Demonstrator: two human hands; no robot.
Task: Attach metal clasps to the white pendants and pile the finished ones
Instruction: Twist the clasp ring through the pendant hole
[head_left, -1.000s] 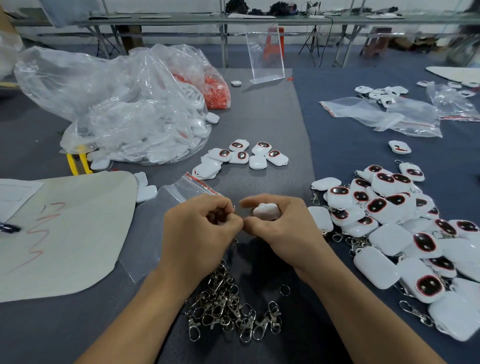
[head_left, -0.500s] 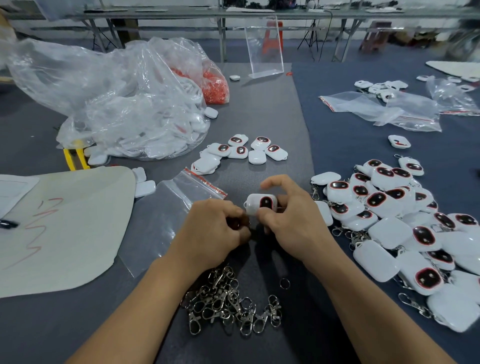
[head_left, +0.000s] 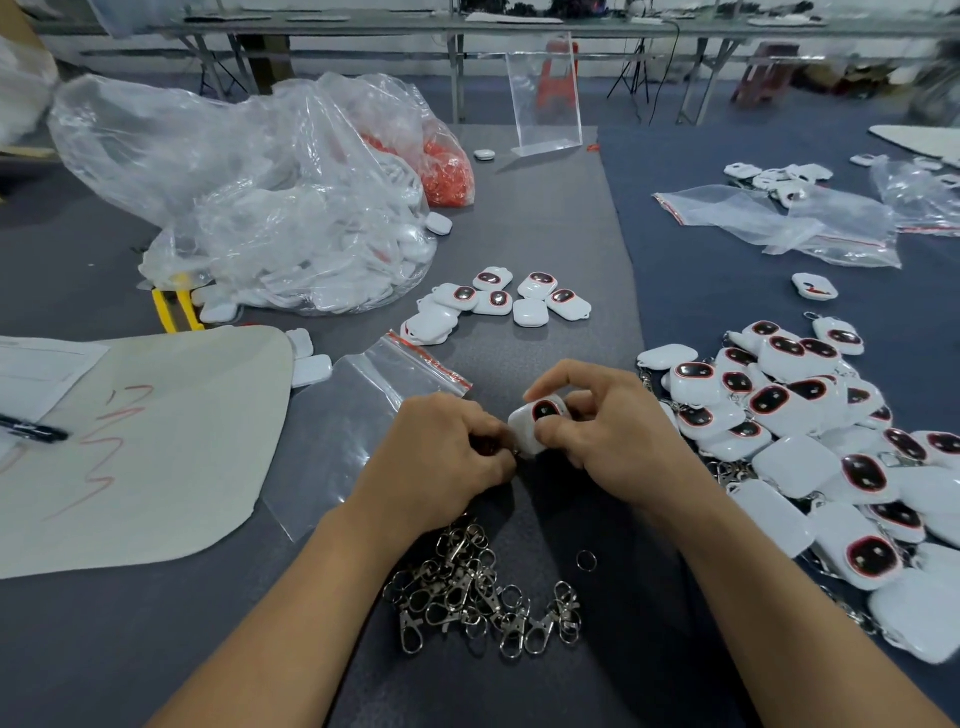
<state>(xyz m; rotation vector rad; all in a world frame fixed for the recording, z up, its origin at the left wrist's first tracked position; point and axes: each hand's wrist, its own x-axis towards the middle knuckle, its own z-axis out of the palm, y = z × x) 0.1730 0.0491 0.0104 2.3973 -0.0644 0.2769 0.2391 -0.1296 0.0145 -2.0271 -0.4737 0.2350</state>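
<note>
My right hand grips a white pendant with a dark, red-rimmed window, thumb on its front. My left hand is curled at the pendant's left corner, its fingertips pinched there; a bit of metal shows at them, the clasp itself mostly hidden. Loose metal clasps lie heaped just below my wrists, a lone ring beside them. A big pile of pendants with clasps spreads at the right. A small group of bare pendants lies beyond my hands.
A large clear bag of white parts and a bag of red pieces sit at the back left. Yellow-handled pliers, a beige sheet with a pen, zip bags and an acrylic stand surround the workspace.
The pendant was turned from its white back to window side up, then tilted down to the left. Both hands stayed close together at the same spot.
</note>
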